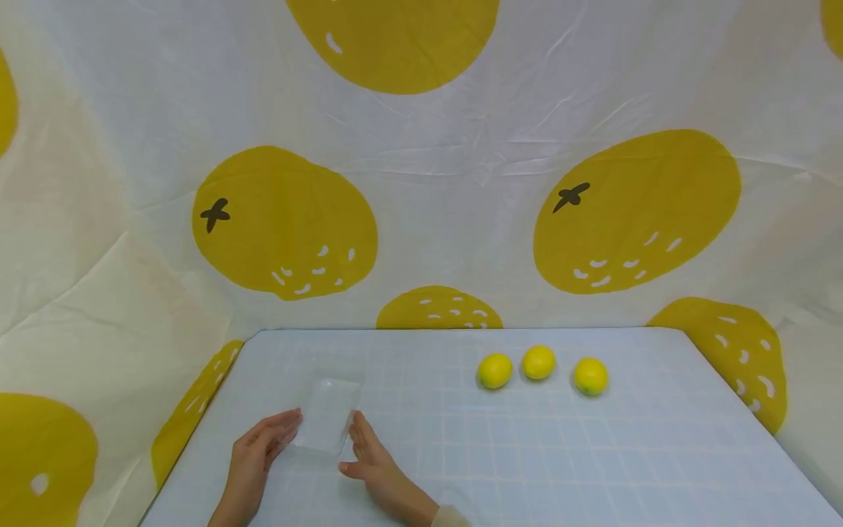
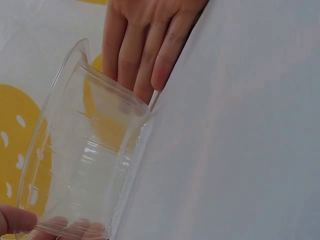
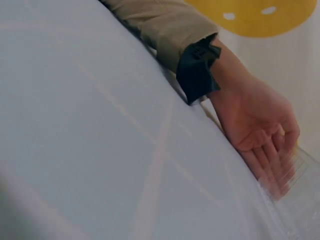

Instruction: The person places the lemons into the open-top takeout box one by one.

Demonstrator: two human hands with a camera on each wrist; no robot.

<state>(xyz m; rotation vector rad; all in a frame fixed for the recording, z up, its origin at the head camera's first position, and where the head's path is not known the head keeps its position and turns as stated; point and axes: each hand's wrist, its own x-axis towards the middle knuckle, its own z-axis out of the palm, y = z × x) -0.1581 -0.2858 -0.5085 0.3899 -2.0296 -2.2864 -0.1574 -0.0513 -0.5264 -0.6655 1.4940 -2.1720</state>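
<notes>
A clear plastic box (image 1: 324, 413), open at the top, stands on the table at the left in the head view. At its left side, my left hand (image 1: 253, 457) holds the wall, thumb (image 2: 17, 219) by the rim and fingers seen through the plastic in the left wrist view. Along the opposite side rests my right hand (image 1: 378, 465), its fingers (image 2: 131, 55) straight and its thumb held apart. In the right wrist view my left hand (image 3: 260, 125) is partly blurred, with only an edge of the box beside it.
Three yellow lemons (image 1: 538, 363) sit toward the back right of the table, apart from the box. A pale blue checked cloth (image 1: 500, 454) covers the table. Behind it hangs a white curtain (image 1: 454, 219) with large yellow fruit prints.
</notes>
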